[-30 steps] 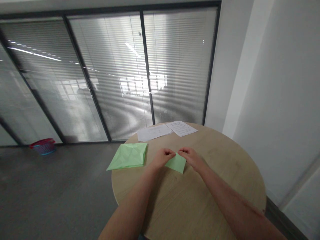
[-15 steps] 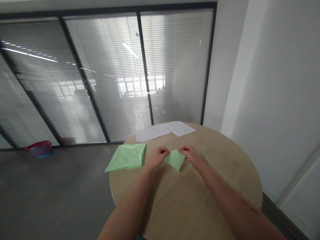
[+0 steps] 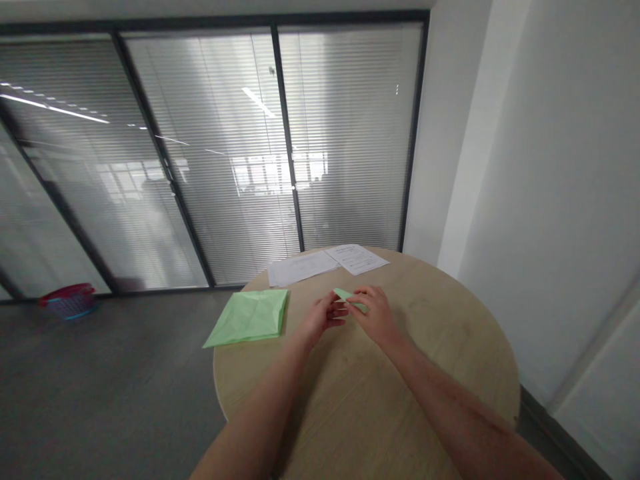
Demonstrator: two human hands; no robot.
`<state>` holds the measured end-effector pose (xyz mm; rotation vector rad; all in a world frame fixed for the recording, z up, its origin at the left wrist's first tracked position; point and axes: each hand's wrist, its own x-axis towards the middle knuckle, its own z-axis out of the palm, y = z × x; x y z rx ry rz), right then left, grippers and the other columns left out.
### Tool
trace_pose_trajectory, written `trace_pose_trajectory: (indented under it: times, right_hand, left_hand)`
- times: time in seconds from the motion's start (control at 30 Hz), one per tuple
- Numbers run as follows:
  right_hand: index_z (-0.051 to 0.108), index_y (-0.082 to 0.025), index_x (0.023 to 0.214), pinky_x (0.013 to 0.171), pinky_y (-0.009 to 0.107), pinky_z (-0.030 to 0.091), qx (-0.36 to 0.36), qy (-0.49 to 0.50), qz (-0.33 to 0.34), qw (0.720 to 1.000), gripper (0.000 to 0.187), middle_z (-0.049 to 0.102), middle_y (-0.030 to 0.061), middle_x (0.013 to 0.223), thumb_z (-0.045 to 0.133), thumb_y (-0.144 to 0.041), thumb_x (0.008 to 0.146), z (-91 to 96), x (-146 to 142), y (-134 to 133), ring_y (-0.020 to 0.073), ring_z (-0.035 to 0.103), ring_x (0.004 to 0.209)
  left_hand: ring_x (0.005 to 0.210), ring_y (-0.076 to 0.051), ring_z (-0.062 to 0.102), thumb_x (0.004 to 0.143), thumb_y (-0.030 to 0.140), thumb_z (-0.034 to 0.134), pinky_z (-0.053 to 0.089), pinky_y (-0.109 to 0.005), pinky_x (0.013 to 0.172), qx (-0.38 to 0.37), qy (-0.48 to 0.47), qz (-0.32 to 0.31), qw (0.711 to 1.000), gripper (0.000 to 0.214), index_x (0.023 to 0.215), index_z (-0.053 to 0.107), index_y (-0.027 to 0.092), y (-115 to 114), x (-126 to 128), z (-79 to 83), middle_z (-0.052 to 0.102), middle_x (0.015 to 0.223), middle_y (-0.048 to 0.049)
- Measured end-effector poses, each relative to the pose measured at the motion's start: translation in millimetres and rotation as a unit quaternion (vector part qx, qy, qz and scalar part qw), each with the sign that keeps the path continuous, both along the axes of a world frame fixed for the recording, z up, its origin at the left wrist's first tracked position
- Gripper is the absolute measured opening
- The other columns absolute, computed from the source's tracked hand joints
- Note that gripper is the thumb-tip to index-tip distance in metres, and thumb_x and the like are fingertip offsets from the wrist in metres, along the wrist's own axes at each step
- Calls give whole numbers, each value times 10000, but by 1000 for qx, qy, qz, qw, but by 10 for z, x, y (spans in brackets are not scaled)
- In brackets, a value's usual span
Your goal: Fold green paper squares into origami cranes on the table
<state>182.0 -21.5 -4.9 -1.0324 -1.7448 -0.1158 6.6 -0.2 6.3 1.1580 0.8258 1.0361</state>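
Observation:
A small folded piece of green paper (image 3: 347, 297) is held between both hands above a round wooden table (image 3: 440, 347). My right hand (image 3: 374, 315) grips it from the right, fingers closed over it, so only a narrow strip shows. My left hand (image 3: 320, 317) pinches its left end. A larger creased green sheet (image 3: 250, 317) lies flat on the table to the left of my left hand.
Two white printed sheets (image 3: 327, 260) lie at the table's far edge. Glass panels with blinds (image 3: 225, 153) stand behind. A red and blue basket (image 3: 67, 301) sits on the grey floor at left. A white wall (image 3: 550, 167) is at right.
The small green paper has been folded up narrower and lifted. My hands have come closer together around it. The camera has shifted slightly right.

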Motion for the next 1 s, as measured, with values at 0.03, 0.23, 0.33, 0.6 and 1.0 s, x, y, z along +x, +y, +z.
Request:
trace_pose_trajectory:
  times: [0.03, 0.23, 0.33, 0.6, 1.0]
  right_hand:
    - [746, -255, 916, 962, 401, 421, -1, -22, 16, 1000, 136, 667, 82, 1074, 673, -347, 847, -13, -15, -3, 228, 574, 1039]
    - [732, -246, 967, 1000, 384, 430, -35, -76, 117, 990, 164, 680, 65, 1108, 593, -306, 905, -12, -27, -24, 196, 591, 1068]
    - [716, -244, 1001, 1028, 410, 419, -30, -4, 82, 996, 183, 688, 69, 1080, 572, -240, 888, 12, 35, 25, 207, 591, 1076]
    - [254, -253, 1506, 805, 365, 556, -331, 301, 244, 860, 953, 640, 111, 1196, 745, -289, 689, -78, 83, 150, 199, 669, 926]
    - [515, -219, 1341, 690, 288, 538, -317, 258, 158, 899, 606, 703, 47, 990, 648, -331, 761, -152, 4, 141, 182, 661, 810]
  left_hand:
    - [759, -176, 654, 804, 499, 644, 533, -297, 682, -6, -27, -16, 999, 395, 972, 667, 142, 6, 3, -15, 697, 924, -108]
    - [603, -127, 598, 701, 367, 760, 511, -260, 621, 17, 41, 55, 998, 336, 930, 697, 129, 65, -65, -74, 668, 739, -42]
    - [606, -140, 600, 719, 384, 729, 481, -250, 591, 49, 102, 86, 990, 310, 918, 730, 146, 91, -97, -74, 683, 737, -37]
    - [675, -160, 603, 776, 396, 677, 443, -253, 606, 152, 192, 37, 969, 385, 1069, 741, 155, 76, -148, -5, 739, 863, -60]
    - [874, -210, 625, 849, 506, 572, 479, -298, 754, 165, 192, 77, 964, 445, 1056, 740, 150, -8, -134, 72, 720, 1012, -92]
